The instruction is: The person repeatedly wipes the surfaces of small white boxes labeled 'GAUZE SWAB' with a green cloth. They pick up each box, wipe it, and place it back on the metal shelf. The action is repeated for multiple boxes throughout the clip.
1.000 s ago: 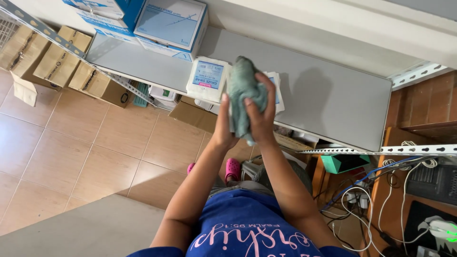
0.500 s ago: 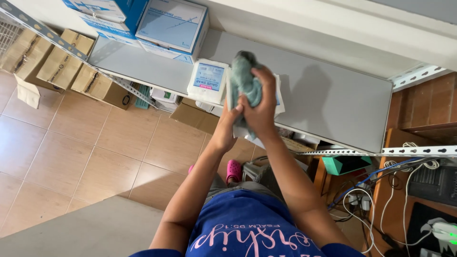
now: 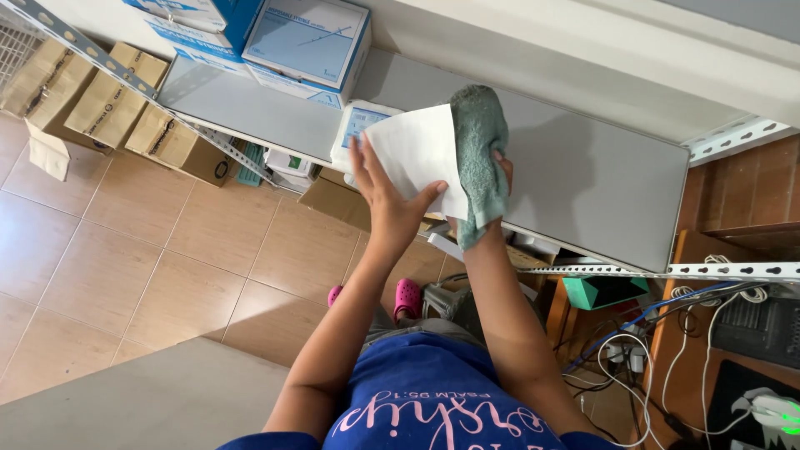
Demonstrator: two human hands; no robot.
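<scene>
White box point(image 3: 417, 158) sits in left grip point(image 3: 392, 204), cloth point(image 3: 481, 158) in right point(image 3: 487, 196).

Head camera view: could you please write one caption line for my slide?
Left hand holds a white sheet and right hand a green cloth above a grey metal shelf.

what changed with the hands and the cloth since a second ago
A white sheet of paper has come into the left hand, which earlier pressed the green cloth together with the right. The cloth now hangs from the right hand alone, shifted a little to the right. Both hands stay raised over the grey shelf; the white device and boxes on it have not moved.
</scene>
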